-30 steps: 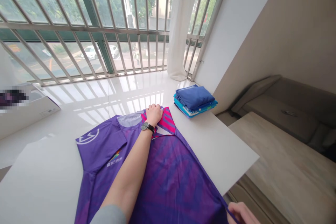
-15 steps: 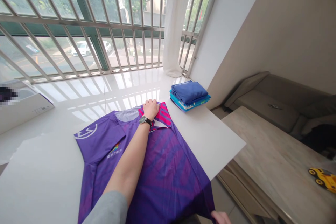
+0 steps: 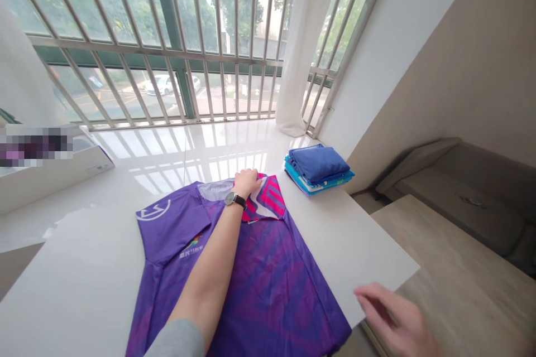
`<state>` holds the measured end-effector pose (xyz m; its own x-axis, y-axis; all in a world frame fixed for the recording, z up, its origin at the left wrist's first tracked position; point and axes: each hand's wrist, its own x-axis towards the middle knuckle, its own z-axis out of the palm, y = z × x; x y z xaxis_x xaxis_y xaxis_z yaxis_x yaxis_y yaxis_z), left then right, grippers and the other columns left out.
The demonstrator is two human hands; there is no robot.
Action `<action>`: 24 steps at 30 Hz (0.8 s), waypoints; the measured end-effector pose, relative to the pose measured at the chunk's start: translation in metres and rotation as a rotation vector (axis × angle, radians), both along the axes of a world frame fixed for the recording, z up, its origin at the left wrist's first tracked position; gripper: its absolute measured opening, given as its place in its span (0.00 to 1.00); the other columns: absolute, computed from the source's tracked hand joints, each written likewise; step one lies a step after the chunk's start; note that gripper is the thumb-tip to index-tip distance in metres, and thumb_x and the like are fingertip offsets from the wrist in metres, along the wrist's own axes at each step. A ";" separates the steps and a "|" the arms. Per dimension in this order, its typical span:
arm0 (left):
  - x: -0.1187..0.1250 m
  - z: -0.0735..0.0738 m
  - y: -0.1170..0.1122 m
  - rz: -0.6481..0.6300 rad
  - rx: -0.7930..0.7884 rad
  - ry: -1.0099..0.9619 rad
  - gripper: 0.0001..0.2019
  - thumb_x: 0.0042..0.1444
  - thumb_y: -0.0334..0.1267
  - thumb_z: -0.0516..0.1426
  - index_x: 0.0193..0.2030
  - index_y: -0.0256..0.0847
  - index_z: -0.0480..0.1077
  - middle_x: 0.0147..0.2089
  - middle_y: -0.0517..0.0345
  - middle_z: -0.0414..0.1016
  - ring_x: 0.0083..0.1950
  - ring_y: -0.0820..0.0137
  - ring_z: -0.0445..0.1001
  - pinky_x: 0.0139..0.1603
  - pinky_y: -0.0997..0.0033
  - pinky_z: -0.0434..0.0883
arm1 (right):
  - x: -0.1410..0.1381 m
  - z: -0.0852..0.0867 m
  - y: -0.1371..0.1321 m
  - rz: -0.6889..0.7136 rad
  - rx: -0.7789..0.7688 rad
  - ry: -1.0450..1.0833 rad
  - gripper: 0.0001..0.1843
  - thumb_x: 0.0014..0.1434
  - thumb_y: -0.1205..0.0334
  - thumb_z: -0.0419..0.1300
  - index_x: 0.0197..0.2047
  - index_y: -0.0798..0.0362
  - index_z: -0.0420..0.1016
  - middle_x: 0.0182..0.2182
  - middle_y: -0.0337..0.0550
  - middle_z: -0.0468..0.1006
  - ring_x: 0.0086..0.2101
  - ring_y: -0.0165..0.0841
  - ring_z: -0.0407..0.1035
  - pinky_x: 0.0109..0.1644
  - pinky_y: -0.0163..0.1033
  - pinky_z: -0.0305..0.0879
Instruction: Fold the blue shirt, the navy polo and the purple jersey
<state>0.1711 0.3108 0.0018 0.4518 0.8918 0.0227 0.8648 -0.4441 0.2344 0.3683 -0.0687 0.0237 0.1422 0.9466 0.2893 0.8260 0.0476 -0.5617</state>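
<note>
A purple T-shirt (image 3: 268,273) with pink and white stripes near the neck is spread on the white surface, one sleeve laid inward across its front. My left hand (image 3: 247,181), a watch (image 3: 235,199) on its wrist, is closed over the shirt at the neckline; its fingertips are partly hidden. My right hand (image 3: 397,318) hovers off the lower right corner of the shirt, slightly blurred. Its fingers are loosely bent, with a gap to the thumb and nothing between them. Part of the shirt lies hidden beneath my left forearm.
Folded blue clothes (image 3: 320,167) are stacked beyond the shirt, by the wall. A white box (image 3: 54,178) stands at the left. A barred window (image 3: 188,61) and curtain (image 3: 299,83) border the back. Right of the surface's edge are a marble-topped table (image 3: 448,279) and sofa (image 3: 469,189).
My right hand has let go of the shirt's lower edge and moved up and right. The shirt's lower right side now lies flatter. My left hand stays at the neckline. The view has shifted.
</note>
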 end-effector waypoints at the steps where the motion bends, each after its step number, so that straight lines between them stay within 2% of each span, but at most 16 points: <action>1: -0.003 0.002 0.002 0.002 -0.013 0.002 0.16 0.62 0.46 0.53 0.51 0.42 0.73 0.52 0.46 0.76 0.55 0.54 0.72 0.54 0.57 0.67 | 0.007 0.010 0.027 0.027 0.016 0.022 0.13 0.62 0.50 0.57 0.34 0.47 0.78 0.22 0.37 0.75 0.22 0.30 0.68 0.27 0.32 0.68; 3: -0.011 0.006 0.004 0.011 -0.041 0.005 0.15 0.61 0.45 0.54 0.50 0.43 0.74 0.50 0.47 0.78 0.55 0.54 0.73 0.54 0.57 0.68 | 0.007 0.022 0.085 0.109 0.017 0.059 0.13 0.64 0.53 0.55 0.37 0.49 0.77 0.25 0.39 0.76 0.24 0.29 0.68 0.30 0.33 0.67; 5: -0.018 0.008 0.007 0.029 -0.062 0.008 0.15 0.61 0.43 0.54 0.50 0.44 0.75 0.50 0.47 0.79 0.54 0.54 0.74 0.54 0.58 0.68 | -0.006 0.020 0.143 0.212 0.003 0.089 0.15 0.66 0.52 0.53 0.39 0.50 0.77 0.26 0.40 0.77 0.25 0.30 0.68 0.30 0.34 0.66; 8: -0.032 0.011 0.011 0.070 -0.077 0.010 0.14 0.62 0.39 0.52 0.50 0.45 0.75 0.53 0.48 0.78 0.55 0.56 0.74 0.54 0.60 0.69 | -0.028 -0.003 0.208 0.260 0.051 0.137 0.16 0.65 0.52 0.53 0.37 0.52 0.76 0.25 0.40 0.76 0.24 0.30 0.66 0.30 0.34 0.64; 10: -0.043 0.013 0.014 0.102 -0.091 0.008 0.15 0.62 0.36 0.51 0.50 0.45 0.75 0.54 0.49 0.78 0.55 0.58 0.75 0.52 0.63 0.70 | -0.035 -0.023 0.231 0.206 0.100 0.176 0.16 0.65 0.51 0.52 0.38 0.53 0.76 0.23 0.38 0.73 0.23 0.29 0.65 0.30 0.34 0.62; 12: -0.055 0.014 0.017 0.133 -0.116 0.008 0.15 0.61 0.35 0.51 0.49 0.45 0.76 0.53 0.49 0.79 0.53 0.60 0.76 0.50 0.65 0.71 | -0.033 -0.038 0.239 0.164 0.116 0.177 0.17 0.66 0.51 0.52 0.38 0.53 0.76 0.21 0.36 0.70 0.22 0.29 0.63 0.29 0.34 0.60; 14: -0.064 0.014 0.019 0.162 -0.141 0.014 0.14 0.59 0.34 0.53 0.46 0.44 0.77 0.50 0.48 0.80 0.51 0.61 0.77 0.48 0.67 0.71 | -0.026 -0.046 0.238 0.180 0.091 0.136 0.17 0.66 0.51 0.51 0.38 0.53 0.76 0.20 0.36 0.69 0.21 0.29 0.62 0.29 0.35 0.59; 20: -0.065 0.010 0.019 0.208 -0.203 0.030 0.10 0.56 0.42 0.57 0.39 0.44 0.77 0.45 0.49 0.81 0.47 0.61 0.79 0.45 0.67 0.72 | -0.002 -0.034 0.228 0.355 -0.159 0.037 0.16 0.63 0.49 0.55 0.32 0.51 0.75 0.21 0.36 0.73 0.22 0.29 0.64 0.28 0.34 0.57; 24: -0.059 0.006 0.017 0.226 -0.222 0.036 0.09 0.53 0.43 0.60 0.38 0.42 0.77 0.44 0.48 0.81 0.46 0.60 0.79 0.44 0.68 0.72 | 0.009 -0.032 0.229 0.376 -0.212 0.029 0.18 0.61 0.47 0.57 0.29 0.52 0.73 0.22 0.37 0.73 0.24 0.29 0.63 0.29 0.34 0.57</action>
<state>0.1119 0.3279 0.0076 0.2387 0.9510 -0.1967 0.9453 -0.1811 0.2714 0.3771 0.1607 -0.0080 -0.2191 0.9721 0.0835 0.7570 0.2233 -0.6141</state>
